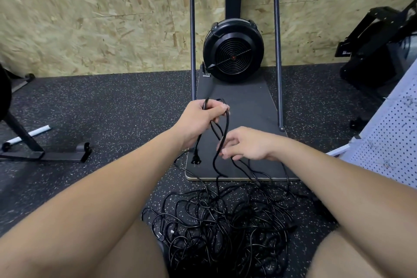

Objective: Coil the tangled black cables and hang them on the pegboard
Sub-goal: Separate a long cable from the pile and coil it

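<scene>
Left hand: the left hand point(200, 117) is gripping a few short loops of black cable point(222, 140), fingers curled round them, in front of the fan housing point(233, 51).
Right hand: the right hand point(244, 145) is pinching a strand lightly between thumb and fingertips just nearer the person than the left hand, the other fingers loosely bent.
Tangle: the cable pile point(221, 228) is lying on the rubber floor point(112, 101), well in front of the fan housing, between the person's legs.
Step in hand: the person is probably feeding the next loop; it would go best with the strand sliding through the right fingers, loops kept even, slack drawn slowly so knots are not tightening.
Plug: the plug point(195, 160) is hanging below the left hand, prongs pointing down.
Cable axis: the held strands are running roughly vertically, from the left hand down to the pile.
Pegboard: the white pegboard point(392, 142) is leaning to the right of the fan housing, with no cable on it.
</scene>
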A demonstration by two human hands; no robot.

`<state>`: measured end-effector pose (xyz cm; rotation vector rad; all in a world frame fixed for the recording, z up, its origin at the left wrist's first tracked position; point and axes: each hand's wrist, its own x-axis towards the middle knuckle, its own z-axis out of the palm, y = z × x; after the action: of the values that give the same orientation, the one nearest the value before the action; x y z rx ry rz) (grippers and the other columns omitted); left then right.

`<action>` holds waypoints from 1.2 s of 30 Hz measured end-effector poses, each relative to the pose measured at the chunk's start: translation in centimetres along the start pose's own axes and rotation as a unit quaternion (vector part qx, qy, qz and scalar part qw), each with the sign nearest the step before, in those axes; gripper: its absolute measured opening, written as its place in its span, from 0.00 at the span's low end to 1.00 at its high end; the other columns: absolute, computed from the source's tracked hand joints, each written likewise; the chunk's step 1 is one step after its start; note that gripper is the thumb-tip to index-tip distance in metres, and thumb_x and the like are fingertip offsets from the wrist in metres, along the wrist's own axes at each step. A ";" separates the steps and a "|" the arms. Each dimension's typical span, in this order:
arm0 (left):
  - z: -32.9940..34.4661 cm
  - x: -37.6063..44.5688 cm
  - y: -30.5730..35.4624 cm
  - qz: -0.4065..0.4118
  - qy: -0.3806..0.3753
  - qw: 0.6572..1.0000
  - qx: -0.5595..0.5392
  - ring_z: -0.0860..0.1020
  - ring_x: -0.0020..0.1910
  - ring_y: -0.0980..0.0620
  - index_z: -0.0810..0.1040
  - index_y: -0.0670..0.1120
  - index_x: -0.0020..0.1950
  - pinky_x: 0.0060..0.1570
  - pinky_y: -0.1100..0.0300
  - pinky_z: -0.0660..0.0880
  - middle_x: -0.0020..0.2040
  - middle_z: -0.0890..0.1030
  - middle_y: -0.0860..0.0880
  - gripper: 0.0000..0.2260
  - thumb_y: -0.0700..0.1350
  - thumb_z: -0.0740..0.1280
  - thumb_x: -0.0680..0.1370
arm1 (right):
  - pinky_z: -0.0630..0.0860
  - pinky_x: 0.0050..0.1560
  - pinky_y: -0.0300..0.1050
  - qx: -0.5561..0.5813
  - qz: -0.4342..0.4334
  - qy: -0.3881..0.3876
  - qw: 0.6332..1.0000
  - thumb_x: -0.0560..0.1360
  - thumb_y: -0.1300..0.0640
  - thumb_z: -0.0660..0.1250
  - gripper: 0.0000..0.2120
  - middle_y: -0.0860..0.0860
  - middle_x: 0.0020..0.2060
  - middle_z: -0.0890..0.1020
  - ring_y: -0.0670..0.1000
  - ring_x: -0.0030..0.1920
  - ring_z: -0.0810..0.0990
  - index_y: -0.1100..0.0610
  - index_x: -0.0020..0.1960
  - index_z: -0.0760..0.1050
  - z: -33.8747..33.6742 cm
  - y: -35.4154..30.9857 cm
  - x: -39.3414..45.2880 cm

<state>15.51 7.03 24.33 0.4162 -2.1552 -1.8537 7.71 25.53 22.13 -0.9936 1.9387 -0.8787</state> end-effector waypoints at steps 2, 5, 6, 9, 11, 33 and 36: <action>-0.4 0.0 0.1 -0.012 -0.002 1.000 -0.016 0.75 0.41 0.51 0.89 0.44 0.56 0.36 0.58 0.64 0.46 0.85 0.47 0.10 0.50 0.75 0.81 | 0.83 0.67 0.53 0.002 -0.008 -0.002 1.000 0.88 0.58 0.67 0.10 0.54 0.54 0.90 0.49 0.57 0.89 0.63 0.64 0.82 -0.1 -0.5 -0.2; -0.9 -0.1 0.0 -0.037 -0.030 0.999 -0.014 0.76 0.43 0.52 0.88 0.46 0.61 0.37 0.58 0.65 0.53 0.88 0.46 0.09 0.43 0.74 0.82 | 0.86 0.63 0.54 0.079 -0.017 0.021 0.997 0.89 0.58 0.64 0.15 0.60 0.56 0.89 0.56 0.56 0.90 0.70 0.65 0.77 -0.6 -1.6 -0.4; -1.1 -0.2 -0.1 -0.039 -0.040 0.998 0.002 0.75 0.44 0.52 0.89 0.48 0.61 0.38 0.58 0.66 0.53 0.88 0.45 0.11 0.40 0.73 0.80 | 0.87 0.61 0.55 0.113 -0.024 0.037 0.993 0.89 0.58 0.64 0.15 0.62 0.56 0.89 0.59 0.55 0.91 0.71 0.65 0.76 -1.0 -2.1 -0.6; -1.5 -0.8 -0.5 -0.055 -0.093 0.993 0.054 0.74 0.44 0.51 0.89 0.48 0.58 0.37 0.59 0.67 0.54 0.89 0.45 0.20 0.32 0.65 0.74 | 0.88 0.56 0.58 0.220 -0.060 0.116 0.967 0.89 0.58 0.63 0.14 0.67 0.54 0.87 0.64 0.52 0.90 0.71 0.62 0.76 -3.0 -3.5 -0.9; -1.7 -1.5 -0.8 -0.058 -0.169 0.979 0.098 0.74 0.41 0.54 0.88 0.44 0.57 0.36 0.61 0.67 0.58 0.89 0.49 0.18 0.29 0.64 0.76 | 0.87 0.56 0.61 0.308 -0.092 0.167 0.932 0.88 0.61 0.63 0.08 0.68 0.52 0.86 0.65 0.50 0.90 0.66 0.58 0.77 -4.5 -4.1 -1.0; -0.1 -0.5 0.5 0.039 -0.009 0.999 -0.005 0.74 0.39 0.48 0.89 0.43 0.52 0.36 0.57 0.65 0.48 0.88 0.42 0.09 0.49 0.74 0.83 | 0.87 0.61 0.58 0.022 -0.006 0.063 0.998 0.89 0.61 0.62 0.10 0.56 0.51 0.91 0.61 0.55 0.90 0.61 0.60 0.81 -2.2 -1.7 -1.0; -0.3 -0.8 0.1 0.039 -0.042 0.997 0.055 0.73 0.33 0.56 0.89 0.44 0.55 0.34 0.61 0.68 0.41 0.87 0.50 0.11 0.34 0.69 0.81 | 0.87 0.57 0.59 0.090 -0.039 0.097 0.990 0.89 0.62 0.62 0.09 0.60 0.49 0.90 0.63 0.52 0.90 0.64 0.63 0.79 -3.0 -3.0 -1.6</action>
<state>16.39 7.11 24.47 0.2761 -2.3014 -1.7451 6.81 26.23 26.48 -0.9096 1.9504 -1.2106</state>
